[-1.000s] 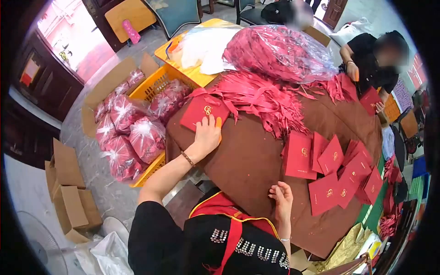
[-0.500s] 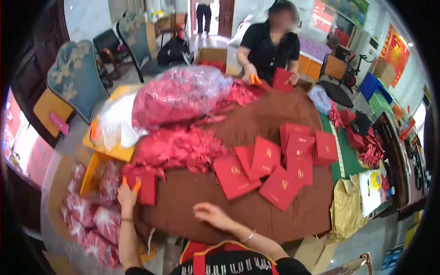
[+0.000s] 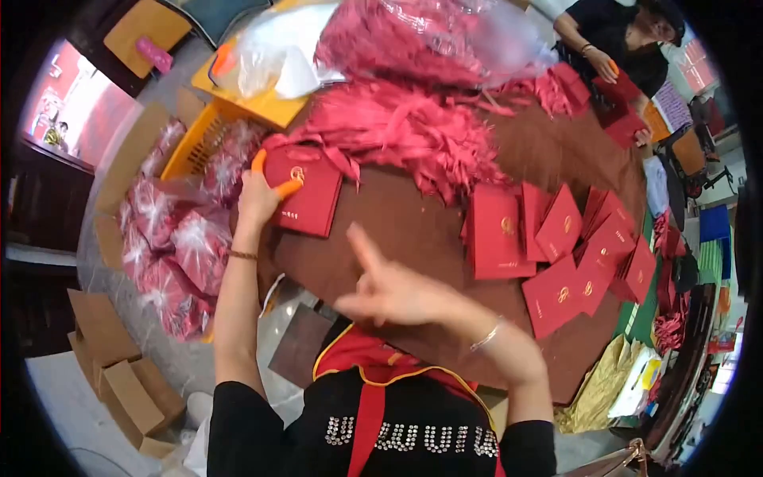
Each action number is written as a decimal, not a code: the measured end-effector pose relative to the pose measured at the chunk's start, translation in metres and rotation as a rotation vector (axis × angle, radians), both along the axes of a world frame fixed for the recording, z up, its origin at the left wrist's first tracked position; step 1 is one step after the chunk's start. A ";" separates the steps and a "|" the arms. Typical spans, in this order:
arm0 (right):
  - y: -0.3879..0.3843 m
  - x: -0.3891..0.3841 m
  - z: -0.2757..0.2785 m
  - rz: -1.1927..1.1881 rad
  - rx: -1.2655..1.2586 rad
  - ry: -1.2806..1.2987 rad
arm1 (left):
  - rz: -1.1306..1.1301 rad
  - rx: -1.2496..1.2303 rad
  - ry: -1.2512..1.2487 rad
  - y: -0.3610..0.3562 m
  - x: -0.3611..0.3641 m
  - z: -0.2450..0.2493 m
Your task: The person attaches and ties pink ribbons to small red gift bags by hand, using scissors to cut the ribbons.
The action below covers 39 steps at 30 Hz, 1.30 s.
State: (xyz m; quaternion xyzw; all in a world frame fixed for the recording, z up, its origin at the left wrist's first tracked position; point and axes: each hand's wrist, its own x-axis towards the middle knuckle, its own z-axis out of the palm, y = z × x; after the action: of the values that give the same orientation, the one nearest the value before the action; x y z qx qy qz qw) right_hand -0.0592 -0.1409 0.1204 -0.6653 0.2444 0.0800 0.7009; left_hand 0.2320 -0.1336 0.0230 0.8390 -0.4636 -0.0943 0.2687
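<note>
Near the left edge of the brown-covered table, my left hand (image 3: 259, 195) lies on a stack of flat red booklet-like packets (image 3: 306, 203) with a gold emblem. Orange covers sit on its thumb and index finger, which are spread apart on the top packet. My right hand (image 3: 389, 290) is in the air over the brown cloth (image 3: 381, 211), blurred by motion, with the index finger stretched out and nothing visible in it. Pinkish-red ribbon-like strips (image 3: 405, 131) lie heaped just behind the stack, some touching its top edge.
More red packets (image 3: 505, 230) lie overlapping at the right. A large clear plastic bag of red material (image 3: 421, 40) rests at the back. Bagged red bundles (image 3: 171, 250) and a yellow crate (image 3: 191, 143) stand at left. Across the table, a person (image 3: 612, 48) holds red packets.
My view has tilted down and turned, shifting the table in frame. My right hand has risen and its index finger now points out. My left hand stays on the red packet stack.
</note>
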 end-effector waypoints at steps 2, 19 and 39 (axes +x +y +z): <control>-0.045 -0.009 0.004 -0.464 -0.121 -0.127 | -0.059 -0.052 0.144 -0.002 0.017 -0.023; -0.005 0.020 0.035 0.227 -0.096 -0.096 | 0.008 0.030 0.118 0.010 0.000 0.005; 0.044 0.067 0.030 0.682 -0.181 -0.029 | 0.001 0.041 0.177 0.053 -0.001 0.001</control>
State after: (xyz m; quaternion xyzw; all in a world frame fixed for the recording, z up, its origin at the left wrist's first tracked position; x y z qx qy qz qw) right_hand 0.0074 -0.0968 0.1506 -0.7691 0.0043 0.2778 0.5756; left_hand 0.2309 -0.0810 0.0243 0.8331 -0.4356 -0.1773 0.2912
